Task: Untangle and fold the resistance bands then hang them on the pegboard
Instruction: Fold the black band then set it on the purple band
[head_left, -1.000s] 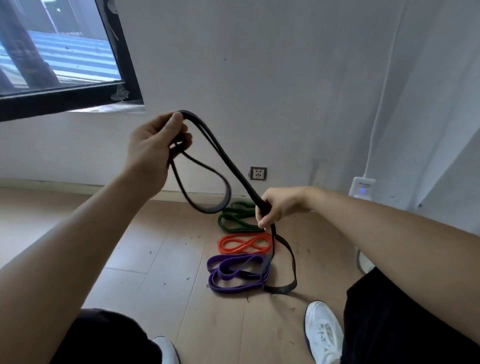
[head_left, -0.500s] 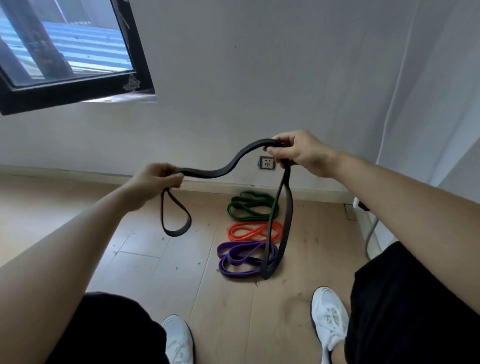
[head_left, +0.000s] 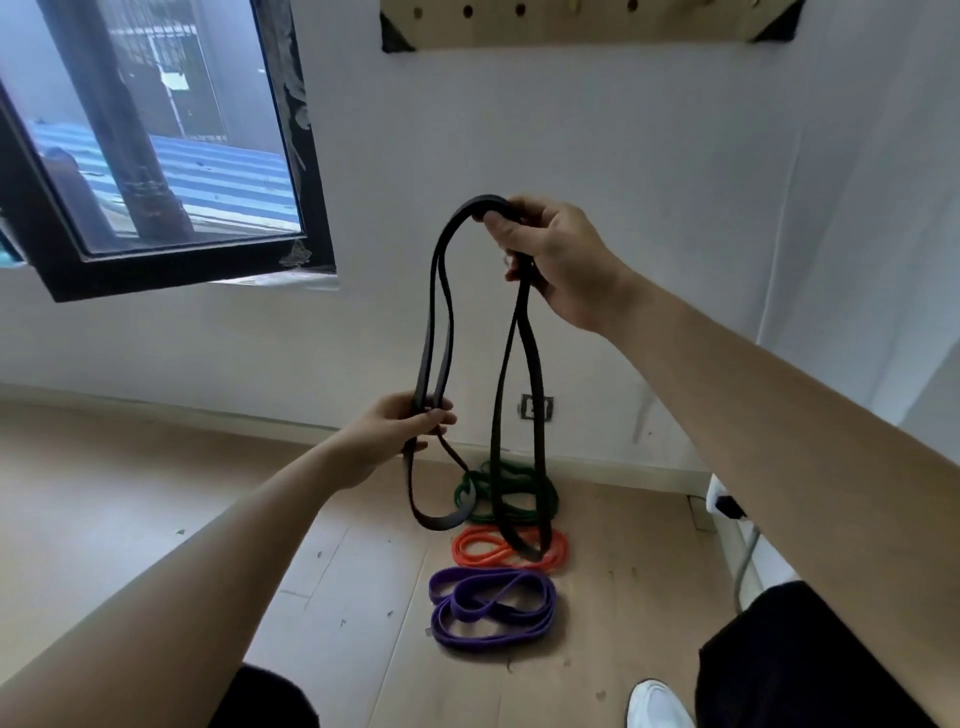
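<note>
black band (head_left: 480, 200) — right hand (head_left: 561, 260) (higher), left hand (head_left: 395, 431) gripping

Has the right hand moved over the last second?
Yes. The right hand has gone up. A second ago it was below and right of the wall socket; now it holds the black band well above the socket.

Soft even daylight from the window (head_left: 156, 140), faint shadows, slight softness, wide-angle bending at the edges
</note>
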